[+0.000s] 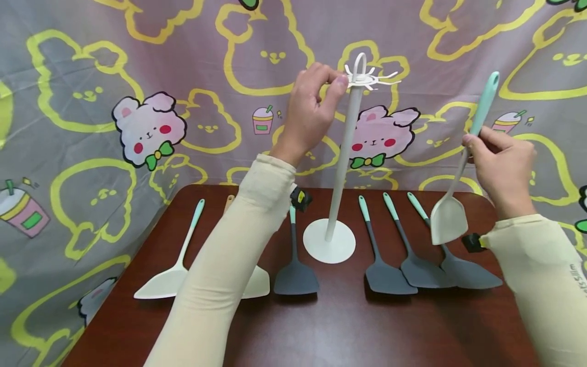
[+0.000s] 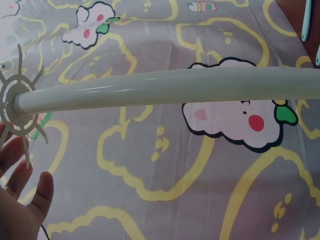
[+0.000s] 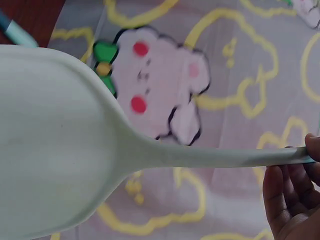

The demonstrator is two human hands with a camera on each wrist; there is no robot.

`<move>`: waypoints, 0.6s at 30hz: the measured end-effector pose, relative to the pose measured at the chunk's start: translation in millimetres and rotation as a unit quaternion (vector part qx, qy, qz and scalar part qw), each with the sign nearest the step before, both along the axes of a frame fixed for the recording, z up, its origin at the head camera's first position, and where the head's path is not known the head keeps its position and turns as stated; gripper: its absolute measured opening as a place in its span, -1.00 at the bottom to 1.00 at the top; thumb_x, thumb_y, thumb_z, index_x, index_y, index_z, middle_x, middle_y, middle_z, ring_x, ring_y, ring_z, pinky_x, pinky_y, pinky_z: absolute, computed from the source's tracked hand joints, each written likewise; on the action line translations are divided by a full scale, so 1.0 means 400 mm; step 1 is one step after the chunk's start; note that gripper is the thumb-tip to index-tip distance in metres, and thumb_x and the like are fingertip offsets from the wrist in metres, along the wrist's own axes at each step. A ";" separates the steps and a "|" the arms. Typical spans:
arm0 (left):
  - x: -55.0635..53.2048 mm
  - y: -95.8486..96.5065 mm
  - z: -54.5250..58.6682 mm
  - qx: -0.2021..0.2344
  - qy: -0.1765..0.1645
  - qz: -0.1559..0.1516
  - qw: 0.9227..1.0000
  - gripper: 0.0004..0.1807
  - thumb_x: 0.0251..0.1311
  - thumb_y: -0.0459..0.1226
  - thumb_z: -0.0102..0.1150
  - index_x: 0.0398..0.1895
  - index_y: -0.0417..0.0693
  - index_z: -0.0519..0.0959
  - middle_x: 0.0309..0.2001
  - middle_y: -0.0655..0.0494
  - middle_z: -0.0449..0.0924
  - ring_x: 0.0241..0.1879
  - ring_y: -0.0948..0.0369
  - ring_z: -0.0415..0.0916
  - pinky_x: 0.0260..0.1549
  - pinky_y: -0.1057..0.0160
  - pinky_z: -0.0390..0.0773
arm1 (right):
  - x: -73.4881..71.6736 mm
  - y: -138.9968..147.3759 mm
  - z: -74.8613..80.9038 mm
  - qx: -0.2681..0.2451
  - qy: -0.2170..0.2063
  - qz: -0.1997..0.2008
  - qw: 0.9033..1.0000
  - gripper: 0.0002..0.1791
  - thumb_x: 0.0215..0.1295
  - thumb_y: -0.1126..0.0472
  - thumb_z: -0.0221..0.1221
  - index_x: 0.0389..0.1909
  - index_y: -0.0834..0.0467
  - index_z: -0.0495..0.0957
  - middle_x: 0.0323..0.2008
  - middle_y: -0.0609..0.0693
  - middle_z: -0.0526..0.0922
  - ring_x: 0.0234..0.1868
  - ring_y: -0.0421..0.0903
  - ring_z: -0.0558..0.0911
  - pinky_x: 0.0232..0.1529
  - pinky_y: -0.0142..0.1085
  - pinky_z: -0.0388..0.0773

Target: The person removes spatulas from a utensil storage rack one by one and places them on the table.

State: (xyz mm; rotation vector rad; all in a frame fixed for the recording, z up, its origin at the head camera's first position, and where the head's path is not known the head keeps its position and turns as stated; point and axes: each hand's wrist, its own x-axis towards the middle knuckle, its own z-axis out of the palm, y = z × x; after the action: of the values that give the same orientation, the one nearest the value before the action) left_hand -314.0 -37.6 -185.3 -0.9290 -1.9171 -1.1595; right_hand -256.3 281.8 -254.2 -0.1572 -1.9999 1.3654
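My left hand (image 1: 314,99) is at the top of a white utensil stand (image 1: 346,158), thumb and fingers pinching one of the hooks around its ring (image 2: 19,105). On the right, my right hand (image 1: 506,160) holds a pale cream spatula (image 1: 448,221) in the air, gripping it where the mint-green handle meets the pale shaft. Its blade hangs down, and the handle end points up. In the right wrist view the broad spatula blade (image 3: 55,145) fills the left side, with the fingers (image 3: 277,195) around the shaft at the right edge.
On the brown table (image 1: 330,326), a grey turner (image 1: 295,279) lies left of the stand's round base (image 1: 327,252). Several grey turners (image 1: 390,279) lie to its right. A cream turner (image 1: 162,284) and another pale one (image 1: 258,284), partly behind my left sleeve, lie further left. A patterned curtain (image 1: 183,122) hangs behind.
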 end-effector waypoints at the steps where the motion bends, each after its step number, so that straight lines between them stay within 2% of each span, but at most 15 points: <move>1: 0.001 -0.002 0.003 -0.002 -0.003 0.002 1.000 -0.73 0.39 -0.20 -0.06 -0.21 -0.15 0.62 -0.17 0.03 0.60 -0.11 0.25 0.36 -0.16 0.42 0.32 | -0.003 0.013 0.000 -0.002 -0.007 0.002 1.000 -0.70 0.24 0.21 0.28 -0.01 0.04 0.72 -0.57 -0.51 0.62 -0.56 -0.53 0.62 -0.40 -0.70 0.52; 6: 0.007 0.000 0.006 -0.008 -0.020 0.005 1.000 -0.74 0.40 -0.21 -0.05 -0.22 -0.14 0.62 -0.16 0.05 0.60 -0.11 0.27 0.35 -0.15 0.42 0.30 | -0.015 0.086 -0.008 -0.003 -0.052 -0.005 0.999 -0.73 0.27 0.18 0.21 -0.06 -0.13 0.72 -0.64 -0.54 0.58 -0.60 -0.56 0.58 -0.45 -0.71 0.50; 10: 0.009 0.005 0.006 -0.008 -0.026 0.000 1.000 -0.74 0.40 -0.20 -0.06 -0.22 -0.13 0.62 -0.17 0.07 0.59 -0.10 0.29 0.33 -0.13 0.43 0.29 | -0.024 0.136 -0.014 0.033 -0.099 -0.042 0.994 -0.66 0.31 0.07 0.18 0.10 -0.09 0.64 -0.73 -0.60 0.49 -0.67 -0.59 0.51 -0.55 -0.70 0.43; 14: 0.010 0.004 0.008 -0.006 -0.029 0.002 1.000 -0.74 0.40 -0.20 -0.06 -0.23 -0.13 0.62 -0.17 0.07 0.59 -0.10 0.29 0.33 -0.14 0.43 0.29 | -0.035 0.175 -0.018 0.084 -0.142 -0.075 0.983 -0.46 0.34 -0.07 0.14 0.25 0.13 0.50 -0.78 -0.70 0.37 -0.71 -0.66 0.43 -0.62 -0.69 0.35; 18: 0.012 -0.001 0.010 -0.006 -0.025 0.009 1.000 -0.74 0.40 -0.20 -0.06 -0.23 -0.14 0.61 -0.17 0.06 0.59 -0.11 0.27 0.33 -0.14 0.43 0.28 | -0.042 0.206 -0.022 0.137 -0.187 -0.104 0.967 -0.39 0.36 -0.16 0.05 0.28 0.14 0.46 -0.81 -0.77 0.25 -0.66 -0.75 0.30 -0.60 -0.68 0.29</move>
State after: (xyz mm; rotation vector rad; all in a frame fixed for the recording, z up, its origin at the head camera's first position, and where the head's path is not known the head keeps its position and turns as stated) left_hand -309.3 -38.2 -181.1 -0.8956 -1.9704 -1.1731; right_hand -273.0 364.2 -263.2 -0.5151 -2.3817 0.9669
